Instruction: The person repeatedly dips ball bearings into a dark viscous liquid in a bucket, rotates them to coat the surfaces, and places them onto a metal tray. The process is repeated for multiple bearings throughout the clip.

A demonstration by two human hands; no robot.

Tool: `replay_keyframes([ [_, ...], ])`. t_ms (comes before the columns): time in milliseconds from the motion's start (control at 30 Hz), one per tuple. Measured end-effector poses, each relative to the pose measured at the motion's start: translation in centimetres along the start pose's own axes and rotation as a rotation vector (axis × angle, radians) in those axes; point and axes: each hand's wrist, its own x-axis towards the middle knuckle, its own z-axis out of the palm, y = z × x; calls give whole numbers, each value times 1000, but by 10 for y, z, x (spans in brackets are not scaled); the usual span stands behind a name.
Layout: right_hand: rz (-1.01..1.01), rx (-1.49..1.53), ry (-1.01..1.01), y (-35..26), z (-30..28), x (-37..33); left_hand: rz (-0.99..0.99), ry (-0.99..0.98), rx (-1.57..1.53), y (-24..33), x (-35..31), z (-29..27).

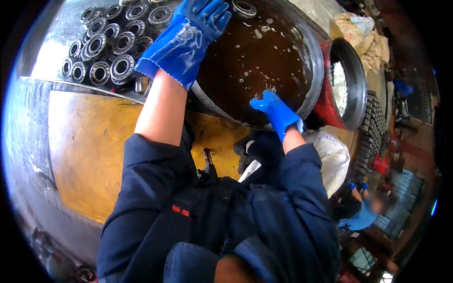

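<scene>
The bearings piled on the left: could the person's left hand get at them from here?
Probably yes: the gloved left hand is close beside the bearings, and nothing visible blocks the way.

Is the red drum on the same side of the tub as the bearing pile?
No, the bearing pile lies left of the tub, while the red drum is on its right.

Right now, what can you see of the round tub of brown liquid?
The tub is wide, with a grey, metallic-looking rim. It sits upright beside a red drum, holding dark brown liquid flecked with pale bubbles or foam. The right hand appears partly dipped near its closest edge; whether the left hand touches the rim is unclear.
</scene>
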Motion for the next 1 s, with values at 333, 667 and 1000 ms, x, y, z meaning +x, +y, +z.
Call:
replay_keyframes([
  [333,324,-414,114,-70,1,-20,-68,-50,-16,-15,-10,3],
  [667,167,-353,296,-39,10,-16,-16,124,135,-22,11,13],
  [1000,-207,-680,-69,-30,-23,-22,-81,113,-1,5,7,31],
])
